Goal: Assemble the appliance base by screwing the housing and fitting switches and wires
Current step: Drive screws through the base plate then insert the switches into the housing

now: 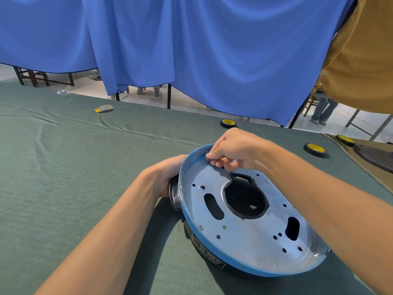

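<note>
left hand [168,177] gripped base [251,235] edge | right hand [231,152] pinched small part [206,160] at fingertips | likely stiff, slick; grip by rim

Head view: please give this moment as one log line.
base: tilted on cloth | left hand: grips its side | right hand: pinches small part at rim

- Base [198,249]: round dark housing with a printed side label, tilted on the cloth [85,177]; the left hand [163,177] grips its left side.
- Plate [251,237]: silver metal with a blue rim, covering the base; it has a large round centre opening, two oblong slots and many small holes.
- Screw [200,227]: seated near the plate's lower-left rim.
- Part [207,160]: small and metal, at the far rim, pinched by the right hand [234,152].
</note>
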### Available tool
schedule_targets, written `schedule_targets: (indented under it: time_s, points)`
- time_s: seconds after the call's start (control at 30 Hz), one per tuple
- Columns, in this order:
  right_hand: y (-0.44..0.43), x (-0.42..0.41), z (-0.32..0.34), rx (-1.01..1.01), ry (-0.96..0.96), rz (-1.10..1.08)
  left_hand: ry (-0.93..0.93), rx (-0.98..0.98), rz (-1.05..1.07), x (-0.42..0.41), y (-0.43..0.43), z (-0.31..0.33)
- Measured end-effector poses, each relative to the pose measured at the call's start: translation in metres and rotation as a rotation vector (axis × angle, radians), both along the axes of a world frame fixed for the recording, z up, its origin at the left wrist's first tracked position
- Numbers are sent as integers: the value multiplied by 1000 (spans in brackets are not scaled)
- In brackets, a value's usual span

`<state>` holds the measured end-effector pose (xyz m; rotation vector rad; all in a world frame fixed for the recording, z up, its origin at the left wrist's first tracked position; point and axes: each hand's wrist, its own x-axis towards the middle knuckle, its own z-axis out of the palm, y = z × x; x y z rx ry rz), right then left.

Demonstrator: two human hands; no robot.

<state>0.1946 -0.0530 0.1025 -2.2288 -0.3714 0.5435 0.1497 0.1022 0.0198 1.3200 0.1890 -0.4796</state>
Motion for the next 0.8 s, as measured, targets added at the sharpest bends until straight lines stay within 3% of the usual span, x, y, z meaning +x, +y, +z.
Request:
schedule_targets:
  time_s: [0.2,0.5,0.8]
  points:
    - [-1,3,-7,-72,-134,78,-12,-17,-30,1,1,-1]
    - [-8,0,-8,-43,-168,150,-7,-8,-34,-1,0,0]
    - [0,-1,-5,-31,-14,0,-21,-28,-25,0,2,-2]
